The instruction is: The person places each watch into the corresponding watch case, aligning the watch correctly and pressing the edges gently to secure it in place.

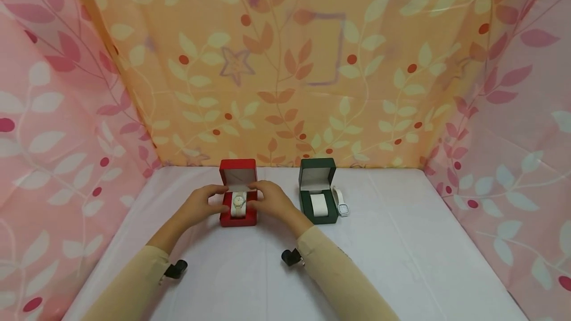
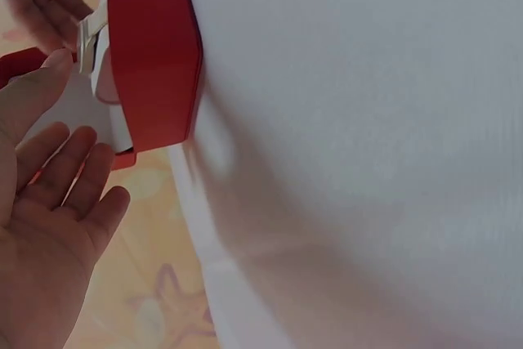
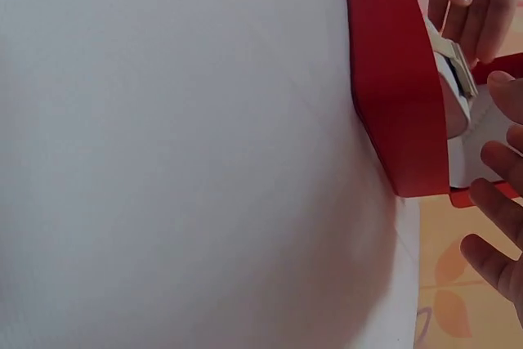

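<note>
A red watch box (image 1: 238, 222) stands with its lid up on the white table. Inside it, a watch (image 1: 239, 200) with a pale strap is wrapped round a white cushion. My left hand (image 1: 197, 207) is at the box's left side, fingers apart and slightly bent, thumb tip close to the watch. On the other side, my right hand (image 1: 274, 203) reaches in with its fingers spread and loosely bent. Both wrist views show the watch standing up above the red wall of the box (image 2: 155, 55), with neither hand gripping it.
To the right is a green watch box (image 1: 324, 220), lid up, holding a bare white cushion (image 1: 318, 205). A white watch (image 1: 342, 208) lies against its right side. Patterned cloth (image 1: 285, 63) closes off the back and both sides of the table.
</note>
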Demonstrator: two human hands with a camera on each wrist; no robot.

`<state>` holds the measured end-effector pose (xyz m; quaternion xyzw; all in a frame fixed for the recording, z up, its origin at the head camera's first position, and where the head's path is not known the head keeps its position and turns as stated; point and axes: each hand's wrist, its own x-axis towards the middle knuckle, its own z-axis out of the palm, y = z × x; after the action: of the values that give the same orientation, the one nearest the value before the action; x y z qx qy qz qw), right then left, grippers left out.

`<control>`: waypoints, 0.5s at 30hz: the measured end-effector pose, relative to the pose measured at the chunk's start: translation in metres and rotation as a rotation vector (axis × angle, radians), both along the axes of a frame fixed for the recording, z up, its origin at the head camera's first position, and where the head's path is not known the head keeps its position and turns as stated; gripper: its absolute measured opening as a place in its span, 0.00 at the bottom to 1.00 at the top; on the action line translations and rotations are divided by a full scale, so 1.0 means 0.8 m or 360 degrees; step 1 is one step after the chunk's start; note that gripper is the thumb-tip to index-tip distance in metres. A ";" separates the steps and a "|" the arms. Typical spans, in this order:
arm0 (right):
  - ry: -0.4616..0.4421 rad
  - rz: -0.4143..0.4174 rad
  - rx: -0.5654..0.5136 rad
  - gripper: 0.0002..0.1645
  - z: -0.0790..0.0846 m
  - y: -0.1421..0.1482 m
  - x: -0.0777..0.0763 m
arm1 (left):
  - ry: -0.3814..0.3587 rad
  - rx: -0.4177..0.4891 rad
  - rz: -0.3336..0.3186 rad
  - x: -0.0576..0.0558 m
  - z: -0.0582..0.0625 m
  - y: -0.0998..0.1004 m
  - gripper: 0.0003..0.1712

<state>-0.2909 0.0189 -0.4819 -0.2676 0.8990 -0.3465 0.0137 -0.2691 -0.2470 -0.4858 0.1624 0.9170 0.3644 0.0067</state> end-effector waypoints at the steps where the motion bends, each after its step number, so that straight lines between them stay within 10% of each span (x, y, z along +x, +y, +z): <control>1: 0.0005 0.0001 -0.0001 0.30 0.001 0.002 0.000 | 0.0012 -0.0002 0.0005 0.001 0.002 -0.002 0.35; 15: 0.0093 -0.0073 0.0060 0.28 0.014 0.023 -0.015 | 0.0090 -0.0087 0.0040 -0.001 0.029 -0.032 0.34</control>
<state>-0.3032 0.0370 -0.4708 -0.2567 0.9113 -0.3217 -0.0155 -0.2702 -0.2726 -0.4624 0.1610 0.9283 0.3345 -0.0192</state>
